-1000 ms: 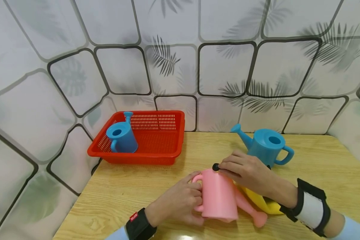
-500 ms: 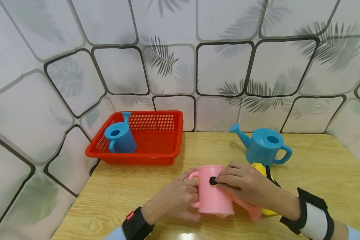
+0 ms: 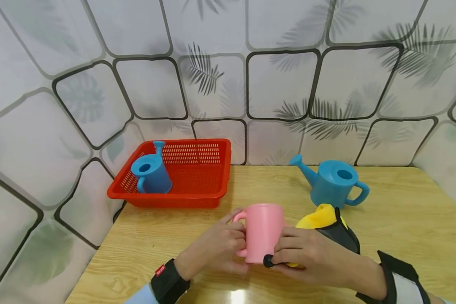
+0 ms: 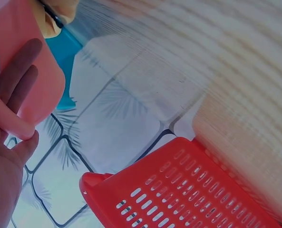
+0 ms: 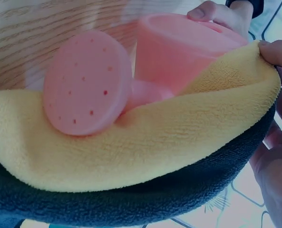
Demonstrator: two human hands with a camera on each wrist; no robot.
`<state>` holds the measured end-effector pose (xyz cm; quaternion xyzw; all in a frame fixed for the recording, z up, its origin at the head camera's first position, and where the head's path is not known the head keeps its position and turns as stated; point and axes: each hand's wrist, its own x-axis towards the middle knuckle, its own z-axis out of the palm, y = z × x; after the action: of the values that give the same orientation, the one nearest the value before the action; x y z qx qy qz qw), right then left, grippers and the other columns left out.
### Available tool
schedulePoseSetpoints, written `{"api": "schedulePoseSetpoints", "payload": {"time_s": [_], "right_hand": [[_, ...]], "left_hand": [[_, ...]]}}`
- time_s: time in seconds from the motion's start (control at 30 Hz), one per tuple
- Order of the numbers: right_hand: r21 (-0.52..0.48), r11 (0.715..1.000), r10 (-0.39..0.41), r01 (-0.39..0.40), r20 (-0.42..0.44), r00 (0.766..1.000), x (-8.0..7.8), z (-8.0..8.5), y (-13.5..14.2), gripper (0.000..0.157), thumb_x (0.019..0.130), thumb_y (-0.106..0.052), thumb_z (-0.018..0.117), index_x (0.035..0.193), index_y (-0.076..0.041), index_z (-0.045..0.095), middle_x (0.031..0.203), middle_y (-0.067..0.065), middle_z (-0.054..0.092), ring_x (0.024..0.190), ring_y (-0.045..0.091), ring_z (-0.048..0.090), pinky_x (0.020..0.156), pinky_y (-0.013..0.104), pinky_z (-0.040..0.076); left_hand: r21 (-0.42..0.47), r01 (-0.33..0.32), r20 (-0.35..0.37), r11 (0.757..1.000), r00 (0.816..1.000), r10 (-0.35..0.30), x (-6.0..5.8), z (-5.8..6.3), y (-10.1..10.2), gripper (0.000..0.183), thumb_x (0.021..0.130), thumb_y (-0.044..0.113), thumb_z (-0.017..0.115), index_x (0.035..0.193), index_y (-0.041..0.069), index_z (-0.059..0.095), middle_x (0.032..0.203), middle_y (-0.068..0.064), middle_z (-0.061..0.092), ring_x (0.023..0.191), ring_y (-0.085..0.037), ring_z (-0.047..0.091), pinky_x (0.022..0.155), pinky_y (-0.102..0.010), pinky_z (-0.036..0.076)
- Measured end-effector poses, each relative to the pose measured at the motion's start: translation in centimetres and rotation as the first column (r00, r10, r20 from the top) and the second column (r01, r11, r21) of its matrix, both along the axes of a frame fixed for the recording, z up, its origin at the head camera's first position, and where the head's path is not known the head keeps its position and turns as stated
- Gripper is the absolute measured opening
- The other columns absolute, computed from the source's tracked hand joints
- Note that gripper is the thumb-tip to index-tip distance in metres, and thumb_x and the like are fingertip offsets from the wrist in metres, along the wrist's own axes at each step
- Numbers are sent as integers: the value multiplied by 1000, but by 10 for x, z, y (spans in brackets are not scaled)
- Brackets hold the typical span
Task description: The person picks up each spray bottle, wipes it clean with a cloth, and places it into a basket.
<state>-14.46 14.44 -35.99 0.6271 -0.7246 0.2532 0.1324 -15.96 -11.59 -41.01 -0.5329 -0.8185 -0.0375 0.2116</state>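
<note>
My left hand (image 3: 224, 245) grips the handle of a pink watering can (image 3: 264, 232), which stands nearly upright over the table. My right hand (image 3: 311, 257) pinches the edge of a plush cloth (image 3: 319, 217), yellow on one face and dark grey on the other, low against the can's right side. A corner of it shows as a dark tip by the can's base. In the right wrist view the cloth's yellow face lies around the spout, below its round, holed sprinkler head (image 5: 83, 80). The head view has the spout hidden behind the right hand and cloth.
At the back left of the wooden table (image 3: 144, 245) sits a red plastic basket (image 3: 190, 202) with a blue watering can (image 3: 154, 175) inside. Another blue watering can (image 3: 332, 185) stands at the back right, behind the cloth. A patterned wall covering rises along the table's back edge.
My right hand has slid the cloth down the can's body, from the top rim to near the base. The can, still in my left hand, has shifted slightly left and away.
</note>
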Motion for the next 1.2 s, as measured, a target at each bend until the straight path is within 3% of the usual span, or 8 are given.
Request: {"api": "schedulePoseSetpoints", "payload": {"time_s": [0.23,0.47,0.73,1.2], "right_hand": [[14,1000,-16,16,0,1000,2,-1,0,13,93,-30,64,93,-19,72,90,-11,71,84,6,55,74,22,55],[-43,999,27,-30,-69,997,-1,-4,-2,10,91,-26,68,94,-17,72,90,-9,71,83,9,56,72,21,54],[-86,996,17,-27,-114,993,-4,-4,0,11,88,-26,70,95,-17,73,91,-8,72,84,9,58,72,23,56],[-211,977,-5,-25,-139,990,-25,1,5,14,82,-16,77,94,-10,73,86,-3,72,80,12,60,67,24,57]], "left_hand": [[15,-10,17,1000,1000,10,0,-1,-2,31,72,45,66,58,20,53,65,10,58,80,-8,54,115,-49,26],[32,-5,16,999,1000,5,2,-1,-2,32,71,45,67,58,20,52,63,9,57,80,-8,56,115,-49,26],[49,-6,32,999,999,5,4,-2,-3,34,70,45,68,57,19,51,62,9,56,81,-8,56,115,-49,25],[16,44,16,999,999,-44,9,2,2,35,76,50,67,61,20,57,68,9,61,85,-8,54,114,-51,27]]}}
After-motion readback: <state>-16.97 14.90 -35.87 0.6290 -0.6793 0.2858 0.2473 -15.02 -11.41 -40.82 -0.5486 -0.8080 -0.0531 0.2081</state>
